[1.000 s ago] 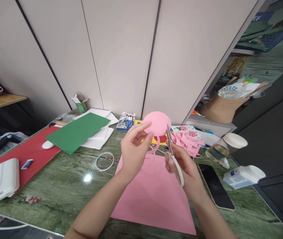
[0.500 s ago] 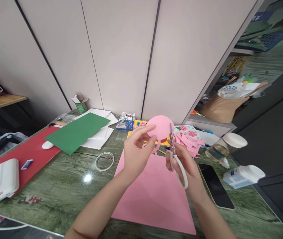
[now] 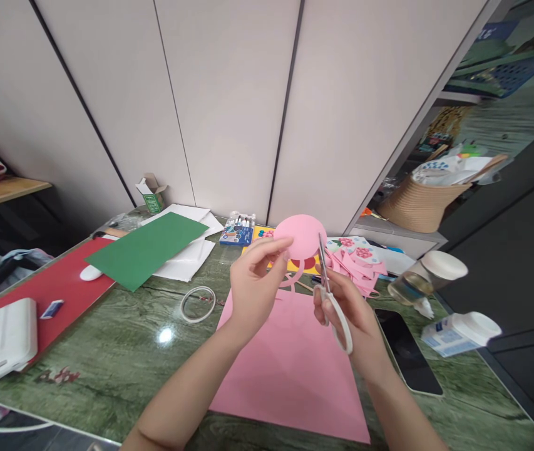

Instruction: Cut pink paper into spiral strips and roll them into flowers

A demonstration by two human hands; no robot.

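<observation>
My left hand [image 3: 258, 285] pinches a round piece of pink paper [image 3: 305, 235] between thumb and fingers, held up above the table. In my right hand [image 3: 346, 310] is a pair of scissors [image 3: 325, 275] with white handles, my fingers through the loops. Its blades point up at the right edge of the pink circle. A narrow curled strip of pink paper [image 3: 300, 273] hangs below the circle. Underneath both hands lies a large pink sheet [image 3: 290, 369] on the green table.
Pink paper scraps [image 3: 354, 269] lie behind my right hand. To the right are a phone [image 3: 409, 352], a white bottle [image 3: 461, 332] and a clear jar [image 3: 424, 277]. Leftward lie a tape roll [image 3: 198, 304], a green sheet [image 3: 147, 250], a red sheet [image 3: 60, 294] and a white power bank [image 3: 2, 336].
The pink circle and my left hand have shifted slightly left and up. The pink strip hangs lower and longer beneath the circle. The scissors stay at the circle's right edge.
</observation>
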